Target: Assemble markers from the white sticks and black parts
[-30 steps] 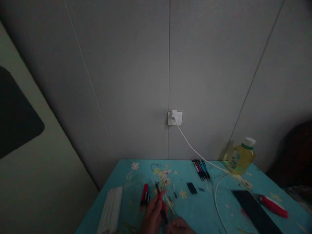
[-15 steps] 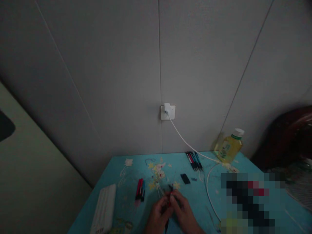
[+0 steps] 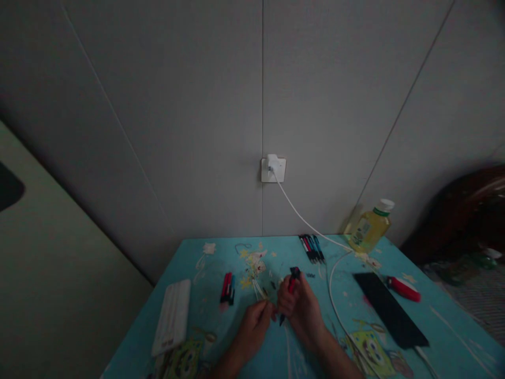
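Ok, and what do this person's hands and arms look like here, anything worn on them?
Both the left hand and the right hand are bare, with no gloves. The forearms are bare to the bottom edge of the picture, with no sleeves in view. The picture is too dim to tell rings or a watch.

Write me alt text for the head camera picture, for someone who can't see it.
Two bare hands meet over a turquoise table: the right hand grips a red and black pen, the left hand pinches thin white sticks. Around them lie more pens, a yellow bottle, a black phone and a white cable plugged into the grey wall.
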Action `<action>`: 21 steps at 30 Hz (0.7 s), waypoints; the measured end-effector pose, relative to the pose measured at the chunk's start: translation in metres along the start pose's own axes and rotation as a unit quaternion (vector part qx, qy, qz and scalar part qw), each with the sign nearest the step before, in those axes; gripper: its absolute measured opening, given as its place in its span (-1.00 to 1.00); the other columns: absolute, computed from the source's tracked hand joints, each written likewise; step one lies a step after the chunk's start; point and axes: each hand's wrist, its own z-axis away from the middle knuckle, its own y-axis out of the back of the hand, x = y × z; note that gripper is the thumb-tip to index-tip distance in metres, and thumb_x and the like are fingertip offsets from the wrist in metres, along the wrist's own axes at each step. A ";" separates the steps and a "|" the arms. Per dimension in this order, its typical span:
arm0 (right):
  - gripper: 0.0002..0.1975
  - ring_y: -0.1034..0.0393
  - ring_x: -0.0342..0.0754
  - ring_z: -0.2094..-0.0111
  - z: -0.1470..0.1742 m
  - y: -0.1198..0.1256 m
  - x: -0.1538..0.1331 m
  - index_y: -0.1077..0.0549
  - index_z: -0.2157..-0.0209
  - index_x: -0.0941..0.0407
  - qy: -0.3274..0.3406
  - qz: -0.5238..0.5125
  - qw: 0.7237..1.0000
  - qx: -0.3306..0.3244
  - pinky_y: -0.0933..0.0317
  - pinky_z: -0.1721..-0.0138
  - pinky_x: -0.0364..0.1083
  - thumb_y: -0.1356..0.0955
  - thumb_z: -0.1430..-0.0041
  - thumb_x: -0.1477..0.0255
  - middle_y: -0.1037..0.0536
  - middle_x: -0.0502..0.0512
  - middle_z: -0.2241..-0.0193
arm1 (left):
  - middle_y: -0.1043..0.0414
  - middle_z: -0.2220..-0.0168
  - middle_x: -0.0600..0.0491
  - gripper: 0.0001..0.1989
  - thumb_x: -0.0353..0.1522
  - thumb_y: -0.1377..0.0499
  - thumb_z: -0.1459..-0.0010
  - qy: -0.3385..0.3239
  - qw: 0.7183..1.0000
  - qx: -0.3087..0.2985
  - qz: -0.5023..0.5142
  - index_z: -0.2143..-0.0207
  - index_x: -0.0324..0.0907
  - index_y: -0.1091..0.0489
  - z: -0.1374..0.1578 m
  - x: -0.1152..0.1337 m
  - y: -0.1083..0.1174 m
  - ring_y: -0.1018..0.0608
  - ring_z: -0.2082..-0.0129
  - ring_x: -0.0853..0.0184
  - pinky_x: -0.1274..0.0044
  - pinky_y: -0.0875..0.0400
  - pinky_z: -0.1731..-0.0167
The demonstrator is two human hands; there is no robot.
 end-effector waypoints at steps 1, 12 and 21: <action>-0.52 0.05 -0.25 0.66 -0.004 -0.002 -0.002 -0.40 0.47 0.14 -0.016 -0.006 1.000 -0.011 0.01 0.63 -0.23 -0.27 -0.27 0.02 -0.11 -0.15 0.65 | -0.25 0.54 0.12 -0.49 -0.04 0.05 -0.35 0.004 1.000 0.000 0.006 0.41 -0.24 -0.40 0.001 -0.002 0.000 -0.27 0.51 0.41 0.59 -0.18 0.47; -0.47 0.25 -0.26 0.74 -0.039 0.010 -0.002 -0.21 0.68 0.09 -0.052 0.031 0.998 0.007 0.24 0.76 -0.23 -0.25 -0.22 0.04 0.02 -0.20 0.78 | -0.26 0.55 0.12 -0.45 0.00 0.06 -0.34 0.023 0.999 -0.011 0.027 0.37 -0.26 -0.44 0.003 -0.009 -0.001 -0.27 0.55 0.43 0.58 -0.11 0.52; -0.50 0.28 -0.26 0.73 -0.036 0.009 -0.001 -0.23 0.63 0.08 -0.053 0.033 0.998 0.024 0.26 0.76 -0.24 -0.29 -0.17 0.00 0.07 -0.24 0.76 | -0.12 0.58 0.17 -0.46 0.00 0.09 -0.34 0.021 1.000 -0.006 -0.003 0.48 -0.21 -0.29 0.003 -0.007 0.000 -0.23 0.55 0.43 0.58 -0.08 0.52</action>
